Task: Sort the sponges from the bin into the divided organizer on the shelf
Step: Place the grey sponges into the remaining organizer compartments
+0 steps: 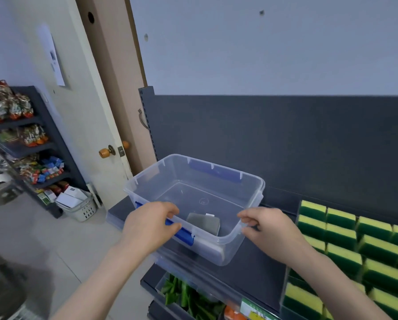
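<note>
A clear plastic bin (147, 176) with blue latches stands on the dark shelf (258, 271). Inside it lies a single grey flat sponge-like pad (203, 223) near the front wall. My left hand (147, 227) grips the bin's near rim at the blue latch. My right hand (266, 227) pinches the rim at the bin's right front corner. To the right, the dark divided organizer (285, 287) holds rows of yellow-and-green sponges (341, 236) standing on edge.
A lower shelf holds a clear container of green items (184, 296) and something orange. A door with a wooden knob (105, 152) stands at left. Further left are snack shelves (20, 139) and a white basket (82, 209) on the floor.
</note>
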`<state>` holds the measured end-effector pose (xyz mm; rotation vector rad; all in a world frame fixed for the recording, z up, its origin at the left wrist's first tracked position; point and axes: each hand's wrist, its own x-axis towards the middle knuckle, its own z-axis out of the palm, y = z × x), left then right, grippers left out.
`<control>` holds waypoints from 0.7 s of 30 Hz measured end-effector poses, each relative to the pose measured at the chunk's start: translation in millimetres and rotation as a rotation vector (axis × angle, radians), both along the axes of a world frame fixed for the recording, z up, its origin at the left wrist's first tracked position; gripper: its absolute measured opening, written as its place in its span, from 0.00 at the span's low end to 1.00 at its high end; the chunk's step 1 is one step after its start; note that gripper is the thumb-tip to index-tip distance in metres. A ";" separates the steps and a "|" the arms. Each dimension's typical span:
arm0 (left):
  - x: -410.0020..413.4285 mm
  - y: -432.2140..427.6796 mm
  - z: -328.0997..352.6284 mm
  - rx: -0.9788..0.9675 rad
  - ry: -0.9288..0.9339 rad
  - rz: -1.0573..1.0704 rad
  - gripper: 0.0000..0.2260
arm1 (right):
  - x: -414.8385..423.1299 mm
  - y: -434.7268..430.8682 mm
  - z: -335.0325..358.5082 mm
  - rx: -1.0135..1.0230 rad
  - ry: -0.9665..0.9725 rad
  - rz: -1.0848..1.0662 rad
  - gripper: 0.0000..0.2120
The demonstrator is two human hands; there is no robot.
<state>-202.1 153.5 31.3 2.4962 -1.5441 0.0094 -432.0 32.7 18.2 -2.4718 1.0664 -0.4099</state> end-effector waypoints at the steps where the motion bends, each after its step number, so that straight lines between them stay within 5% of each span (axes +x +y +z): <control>1: 6.7 -5.6 -0.4 0.002 -0.001 -0.004 0.15 | 12.1 -7.7 1.0 0.011 -0.006 0.023 0.16; 21: 98.3 -163.7 -47.0 0.251 0.120 -0.278 0.17 | 103.5 -116.2 -15.0 0.050 0.096 0.013 0.15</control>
